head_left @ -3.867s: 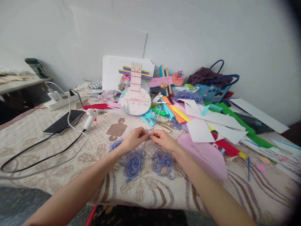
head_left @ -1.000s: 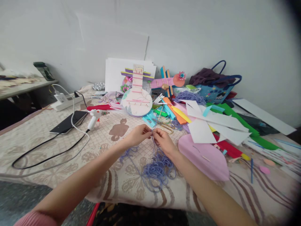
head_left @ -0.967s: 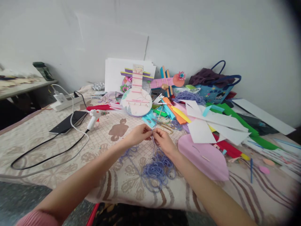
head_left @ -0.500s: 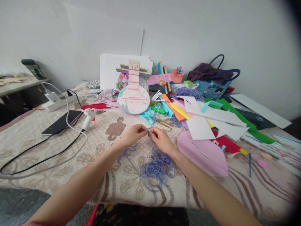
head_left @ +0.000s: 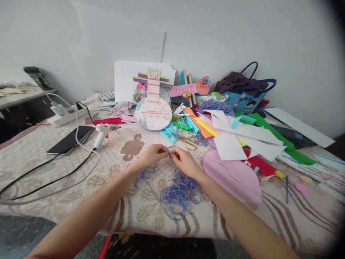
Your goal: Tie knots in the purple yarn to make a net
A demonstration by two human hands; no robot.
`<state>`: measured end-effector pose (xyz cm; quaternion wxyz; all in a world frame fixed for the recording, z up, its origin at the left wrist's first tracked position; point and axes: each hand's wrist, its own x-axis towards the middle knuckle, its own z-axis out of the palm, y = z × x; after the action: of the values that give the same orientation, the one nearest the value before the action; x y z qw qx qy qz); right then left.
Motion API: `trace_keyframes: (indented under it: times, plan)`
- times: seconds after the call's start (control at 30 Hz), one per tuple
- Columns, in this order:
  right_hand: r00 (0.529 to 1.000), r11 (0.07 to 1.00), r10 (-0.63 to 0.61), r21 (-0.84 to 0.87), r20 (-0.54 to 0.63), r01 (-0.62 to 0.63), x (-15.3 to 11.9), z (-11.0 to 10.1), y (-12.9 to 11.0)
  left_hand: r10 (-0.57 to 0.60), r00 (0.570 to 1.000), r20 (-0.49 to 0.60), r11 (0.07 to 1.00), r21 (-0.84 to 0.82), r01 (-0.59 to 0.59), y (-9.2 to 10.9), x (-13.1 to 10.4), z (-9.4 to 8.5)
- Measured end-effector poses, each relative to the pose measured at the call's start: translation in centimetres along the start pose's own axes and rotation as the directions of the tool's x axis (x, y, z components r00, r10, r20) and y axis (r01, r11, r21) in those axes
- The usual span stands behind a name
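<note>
Over the middle of the table, my left hand (head_left: 154, 154) and my right hand (head_left: 184, 160) meet almost fingertip to fingertip. Both are closed in a pinch on a thin purple-blue strand of yarn (head_left: 172, 145), which loops up a little beyond the fingers. The fine detail between the fingertips is too small to make out. Below my right hand lies a loose, tangled heap of the same yarn (head_left: 178, 196). A smaller tangle (head_left: 144, 175) lies partly behind my left forearm. Scissors (head_left: 190, 144) with gold-coloured handles rest just beyond my right hand.
A white glue gun (head_left: 101, 135) with cords and a black tablet-like slab (head_left: 70, 140) lie at left. A round decorated board (head_left: 153, 114) stands at the back. Pink felt (head_left: 233, 176), white card pieces (head_left: 229, 145) and a blue bag (head_left: 246, 102) occupy the right.
Both hands stay in nearly the same place, still pinching the yarn. The strand's small loop above the fingers has shifted slightly.
</note>
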<state>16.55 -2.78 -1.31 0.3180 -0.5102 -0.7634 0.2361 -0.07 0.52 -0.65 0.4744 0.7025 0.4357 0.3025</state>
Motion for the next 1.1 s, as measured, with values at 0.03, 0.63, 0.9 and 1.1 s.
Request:
trace_keyframes:
  times: [0.03,0.63,0.9,1.1]
  plan:
    - [1.000,1.000,0.003,0.001,0.002,-0.003,0.0,0.0,0.0,0.007,1.000,0.013,1.000,-0.011,-0.007,-0.1,0.0,-0.1]
    - [0.999,1.000,-0.013,-0.010,-0.034,0.013,0.1,-2.0,-0.6,-0.044,0.998,-0.045,0.997,-0.071,0.040,-0.3,0.0,-0.1]
    - [0.991,0.982,-0.125,-0.134,0.047,0.130,-0.8,-1.2,-1.9,-0.097,0.995,-0.033,0.983,-0.163,0.090,-0.2,0.1,0.0]
    - [0.973,0.934,-0.186,-0.281,0.138,0.218,-1.5,-0.1,-2.1,-0.179,0.982,0.057,0.900,-0.395,0.187,0.0,-0.2,0.1]
